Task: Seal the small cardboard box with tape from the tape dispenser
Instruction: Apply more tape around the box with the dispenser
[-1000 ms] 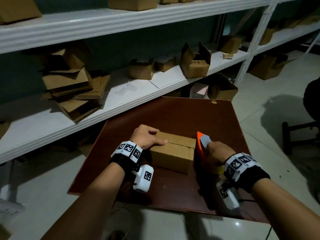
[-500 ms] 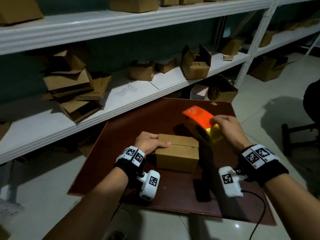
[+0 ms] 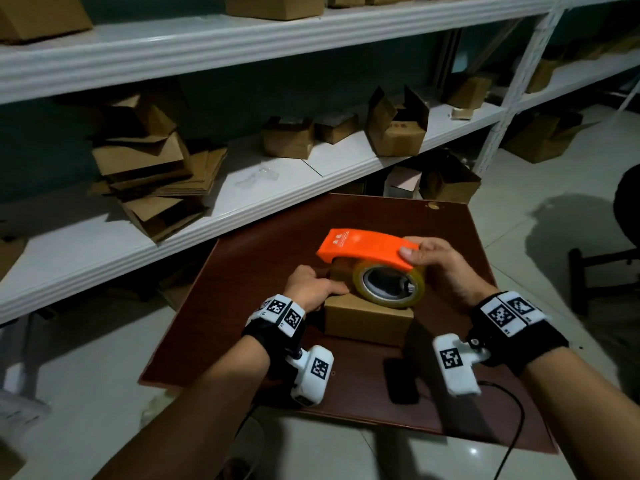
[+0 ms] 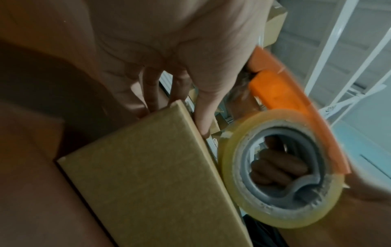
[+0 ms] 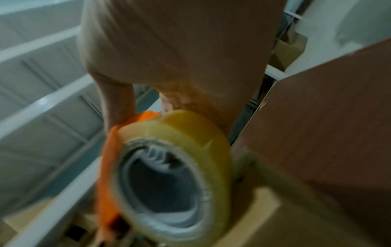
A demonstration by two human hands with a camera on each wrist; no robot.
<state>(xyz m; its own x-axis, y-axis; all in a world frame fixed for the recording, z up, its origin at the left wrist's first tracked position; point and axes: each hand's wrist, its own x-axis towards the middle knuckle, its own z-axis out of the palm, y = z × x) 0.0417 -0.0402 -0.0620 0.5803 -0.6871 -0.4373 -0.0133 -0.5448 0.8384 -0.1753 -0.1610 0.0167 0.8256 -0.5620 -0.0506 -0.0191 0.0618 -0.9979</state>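
A small closed cardboard box (image 3: pixel 369 318) (image 4: pixel 148 175) sits on the dark red table (image 3: pixel 263 244). My left hand (image 3: pixel 311 287) (image 4: pixel 175 70) lies on the box's left end, its straight fingers pressing the top edge. My right hand (image 3: pixel 433 261) grips an orange tape dispenser (image 3: pixel 363 249) (image 4: pixel 281 90) (image 5: pixel 110 163), thumb on top, and holds it over the box. Its roll of clear yellowish tape (image 3: pixel 389 284) (image 4: pixel 281 168) (image 5: pixel 169 170) hangs just above the box's top, with my right fingers visible through the core. Whether the roll touches the box I cannot tell.
White metal shelving (image 3: pixel 277 174) runs behind and left of the table, with flattened cartons (image 3: pixel 152 178) and small boxes (image 3: pixel 394 126) on it. A small dark object (image 3: pixel 401 381) lies on the table near its front edge. More cartons stand on the tiled floor at right (image 3: pixel 540 140).
My right hand lifted the dispenser from the table at the box's right end, swung it up and brought it down over the box's top. The left hand stayed on the box.
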